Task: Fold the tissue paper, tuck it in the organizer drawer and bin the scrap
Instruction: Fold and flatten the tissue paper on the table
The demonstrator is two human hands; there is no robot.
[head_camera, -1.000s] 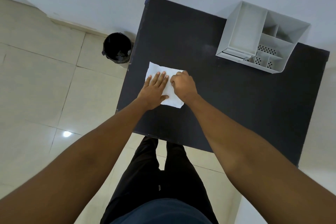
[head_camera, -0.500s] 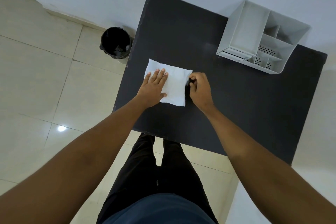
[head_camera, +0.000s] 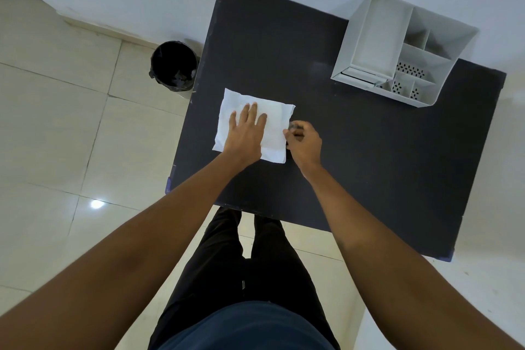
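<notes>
A white tissue paper point(head_camera: 272, 122) lies flat on the black table point(head_camera: 369, 165), near its left edge. My left hand point(head_camera: 245, 136) presses on the sheet's middle, palm down with the fingers spread. My right hand point(head_camera: 304, 140) sits at the sheet's right edge. Its fingers are curled and pinched on that edge, and they are slightly blurred. The white organizer point(head_camera: 403, 51) stands at the table's back right, with its small drawer point(head_camera: 359, 77) shut at the lower front. A black bin point(head_camera: 174, 65) stands on the floor left of the table. I see no separate scrap.
The table's back edge meets a white wall. Pale floor tiles lie to the left and in front. My legs in dark trousers stand just before the table's near edge. The organizer has several open compartments, some with perforated bottoms.
My right hand has moved from the middle of the tissue to its right edge, and the sheet now lies wider than a second ago. My left hand has stayed pressed on it.
</notes>
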